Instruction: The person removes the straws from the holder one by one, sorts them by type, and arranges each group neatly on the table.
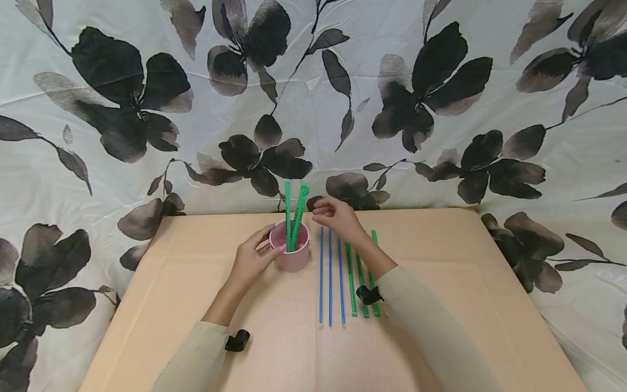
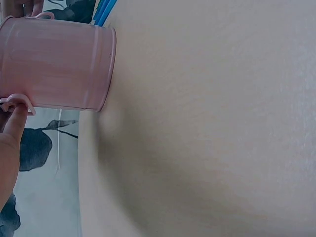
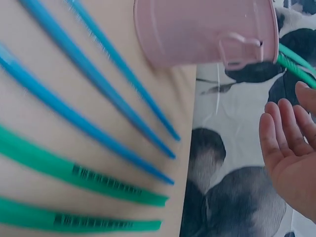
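Observation:
My left hand (image 1: 251,260) grips a small pink bucket (image 1: 294,263) by its side, with the thumb near the front rim. The left wrist view shows a finger at the bucket's little side handle (image 2: 19,98). Green strips (image 1: 287,209) with dark ruler-like marks stand upright in the bucket and lean on its rim. My right hand (image 1: 337,216) hovers just right of the bucket's top. Its fingers are loosely bent, with nothing held between them, and the right wrist view shows the bare palm (image 3: 296,173).
Right of the bucket, several thin blue sticks (image 1: 330,277) lie side by side on the tan table (image 1: 274,348). Beside them are more green strips (image 1: 351,283), partly under the right forearm. A floral cloth (image 1: 333,109) hangs behind the table's far edge.

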The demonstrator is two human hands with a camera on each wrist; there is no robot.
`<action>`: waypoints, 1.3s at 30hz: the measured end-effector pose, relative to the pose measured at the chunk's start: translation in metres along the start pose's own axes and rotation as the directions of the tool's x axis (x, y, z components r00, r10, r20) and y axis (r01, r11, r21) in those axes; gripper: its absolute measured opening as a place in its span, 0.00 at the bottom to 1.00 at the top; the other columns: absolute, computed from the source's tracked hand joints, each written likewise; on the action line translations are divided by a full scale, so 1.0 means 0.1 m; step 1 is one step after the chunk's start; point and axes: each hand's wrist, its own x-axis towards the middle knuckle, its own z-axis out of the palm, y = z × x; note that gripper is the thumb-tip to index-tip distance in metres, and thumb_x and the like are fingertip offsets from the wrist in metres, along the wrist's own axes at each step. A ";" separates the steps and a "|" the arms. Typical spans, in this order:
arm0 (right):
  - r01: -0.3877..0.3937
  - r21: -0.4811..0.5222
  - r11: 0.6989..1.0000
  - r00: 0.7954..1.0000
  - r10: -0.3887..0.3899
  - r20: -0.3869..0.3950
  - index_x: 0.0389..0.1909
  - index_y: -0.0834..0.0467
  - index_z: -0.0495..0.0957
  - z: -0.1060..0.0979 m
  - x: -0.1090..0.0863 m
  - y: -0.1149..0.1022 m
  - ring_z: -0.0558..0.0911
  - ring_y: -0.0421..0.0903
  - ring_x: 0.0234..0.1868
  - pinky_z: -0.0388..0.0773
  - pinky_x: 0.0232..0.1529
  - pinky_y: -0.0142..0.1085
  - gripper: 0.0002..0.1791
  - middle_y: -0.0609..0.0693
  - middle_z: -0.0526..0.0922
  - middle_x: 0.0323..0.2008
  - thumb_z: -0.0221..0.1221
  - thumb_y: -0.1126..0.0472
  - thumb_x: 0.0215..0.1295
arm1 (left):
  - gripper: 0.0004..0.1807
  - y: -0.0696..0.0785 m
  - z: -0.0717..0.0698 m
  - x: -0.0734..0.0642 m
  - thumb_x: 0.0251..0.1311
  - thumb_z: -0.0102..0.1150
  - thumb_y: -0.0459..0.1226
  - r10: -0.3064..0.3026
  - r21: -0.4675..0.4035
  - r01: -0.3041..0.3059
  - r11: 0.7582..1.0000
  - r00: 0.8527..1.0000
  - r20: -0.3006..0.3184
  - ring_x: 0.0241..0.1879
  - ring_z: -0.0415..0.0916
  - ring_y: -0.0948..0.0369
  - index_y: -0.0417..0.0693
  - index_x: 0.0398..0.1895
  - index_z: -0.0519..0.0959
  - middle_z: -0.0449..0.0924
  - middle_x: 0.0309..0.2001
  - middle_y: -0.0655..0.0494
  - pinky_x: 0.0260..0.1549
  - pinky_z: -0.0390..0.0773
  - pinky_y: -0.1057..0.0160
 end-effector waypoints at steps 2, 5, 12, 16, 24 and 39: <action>0.001 0.028 1.000 1.000 0.000 -0.003 0.59 0.63 0.79 0.06 0.02 -0.03 0.87 0.52 0.52 0.89 0.52 0.36 0.19 0.59 0.87 0.52 0.66 0.62 0.70 | 0.37 0.00 -0.01 -0.01 0.62 0.74 0.38 0.002 -0.003 -0.002 1.000 1.000 0.005 0.69 0.73 0.46 0.41 0.73 0.71 0.73 0.70 0.42 0.63 0.80 0.62; -0.003 0.078 0.997 1.000 0.004 -0.018 0.60 0.64 0.78 0.15 0.05 -0.08 0.87 0.54 0.54 0.89 0.51 0.37 0.20 0.63 0.85 0.55 0.66 0.63 0.70 | 0.37 0.01 -0.02 -0.02 0.62 0.74 0.38 0.004 -0.008 -0.003 1.000 1.000 0.008 0.69 0.73 0.46 0.41 0.72 0.71 0.73 0.70 0.42 0.63 0.80 0.61; -0.008 0.061 0.998 0.998 0.011 -0.055 0.56 0.63 0.80 0.24 0.15 -0.17 0.87 0.52 0.50 0.89 0.47 0.35 0.20 0.60 0.87 0.50 0.69 0.60 0.67 | 0.37 -0.01 -0.01 0.01 0.62 0.74 0.38 0.009 -0.005 -0.009 1.000 1.000 0.001 0.69 0.73 0.47 0.41 0.73 0.71 0.73 0.70 0.43 0.63 0.80 0.63; -0.003 0.042 0.999 0.998 0.005 -0.056 0.54 0.63 0.80 0.24 0.23 -0.17 0.88 0.52 0.48 0.90 0.46 0.37 0.18 0.58 0.87 0.47 0.70 0.60 0.67 | 0.36 -0.01 0.02 0.04 0.62 0.74 0.38 0.006 -0.008 -0.006 1.000 1.000 -0.009 0.69 0.73 0.48 0.41 0.73 0.71 0.73 0.70 0.43 0.63 0.80 0.63; -0.006 0.062 0.998 0.999 0.009 -0.049 0.50 0.65 0.80 0.18 0.33 -0.16 0.89 0.52 0.43 0.91 0.44 0.36 0.15 0.59 0.87 0.43 0.69 0.63 0.67 | 0.36 0.01 0.08 0.11 0.61 0.74 0.38 0.000 -0.014 -0.001 1.000 0.999 -0.039 0.69 0.73 0.45 0.41 0.72 0.72 0.73 0.70 0.41 0.64 0.80 0.59; 0.047 0.108 0.993 0.998 -0.042 -0.048 0.49 0.69 0.79 -0.01 0.27 -0.23 0.88 0.50 0.41 0.92 0.44 0.41 0.14 0.61 0.86 0.43 0.67 0.64 0.68 | 0.36 -0.01 0.08 0.11 0.62 0.74 0.37 -0.006 -0.015 0.005 1.000 0.999 -0.036 0.69 0.73 0.45 0.40 0.72 0.71 0.73 0.70 0.41 0.62 0.80 0.64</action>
